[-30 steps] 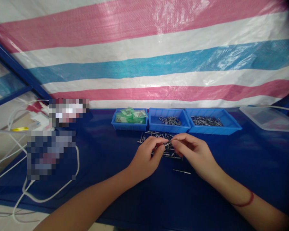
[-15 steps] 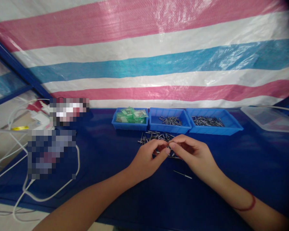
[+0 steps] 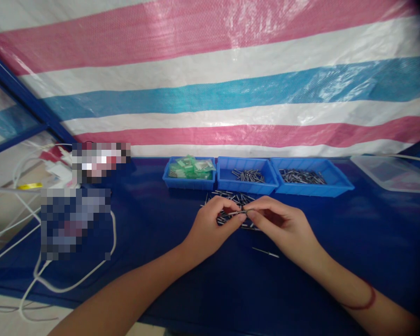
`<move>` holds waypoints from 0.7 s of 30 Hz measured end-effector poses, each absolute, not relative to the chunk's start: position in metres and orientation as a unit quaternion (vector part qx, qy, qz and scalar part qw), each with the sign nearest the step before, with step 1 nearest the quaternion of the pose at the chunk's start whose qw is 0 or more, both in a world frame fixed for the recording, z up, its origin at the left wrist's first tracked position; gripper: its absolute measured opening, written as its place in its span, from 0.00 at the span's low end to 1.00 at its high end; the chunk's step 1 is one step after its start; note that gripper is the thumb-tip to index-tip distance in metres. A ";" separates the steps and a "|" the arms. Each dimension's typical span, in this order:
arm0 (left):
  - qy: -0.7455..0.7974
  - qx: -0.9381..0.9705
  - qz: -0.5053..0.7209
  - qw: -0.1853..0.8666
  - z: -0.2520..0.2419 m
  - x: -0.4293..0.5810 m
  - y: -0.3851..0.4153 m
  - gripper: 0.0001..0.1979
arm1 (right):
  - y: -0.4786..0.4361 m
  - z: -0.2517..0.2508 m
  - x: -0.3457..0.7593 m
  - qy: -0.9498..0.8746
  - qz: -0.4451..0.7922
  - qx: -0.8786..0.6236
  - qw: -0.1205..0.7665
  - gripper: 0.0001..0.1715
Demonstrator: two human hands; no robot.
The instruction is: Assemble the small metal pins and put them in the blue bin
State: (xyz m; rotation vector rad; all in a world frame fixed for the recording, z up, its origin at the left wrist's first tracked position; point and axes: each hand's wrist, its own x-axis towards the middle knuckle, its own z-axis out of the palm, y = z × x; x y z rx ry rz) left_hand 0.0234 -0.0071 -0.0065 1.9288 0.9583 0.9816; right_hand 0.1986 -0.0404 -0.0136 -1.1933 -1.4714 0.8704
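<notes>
My left hand and my right hand meet at the fingertips above the table. Between them is a thin metal blind rivet, lying nearly level. Right thumb and forefinger pinch one end of it, while the left thumb and fingers close around the other part; fingertips hide some of it. Just beneath and behind the hands lies a loose pile of blind rivets, partly covered by them. One single rivet rests apart on the table, nearer to me.
Three blue bins stand in a row behind the pile: one with green-marked packets, two with loose rivets. A clear plastic lid lies at right. White cables and blurred items are at left. Striped sheeting hangs behind.
The left fingers have opened slightly and shifted a little left, so the rivet between the hands now shows. The right hand has barely moved.
</notes>
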 end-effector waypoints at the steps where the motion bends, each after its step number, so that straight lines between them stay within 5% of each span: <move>1: 0.375 0.753 0.387 0.376 -0.006 0.023 -0.007 0.05 | -0.040 -0.013 0.199 -0.613 0.357 -0.497 0.500 0.07; 9: 0.360 0.765 0.382 0.374 -0.006 0.021 -0.006 0.08 | -0.039 -0.011 0.198 -0.687 0.337 -0.489 0.419 0.10; 16: 0.282 0.874 0.297 0.261 -0.009 0.016 -0.004 0.15 | -0.013 -0.012 0.233 -0.341 0.420 -0.547 0.639 0.12; 21: 0.221 0.947 0.200 0.120 -0.018 0.016 -0.004 0.13 | 0.003 -0.001 0.277 -0.265 0.433 -0.523 0.684 0.10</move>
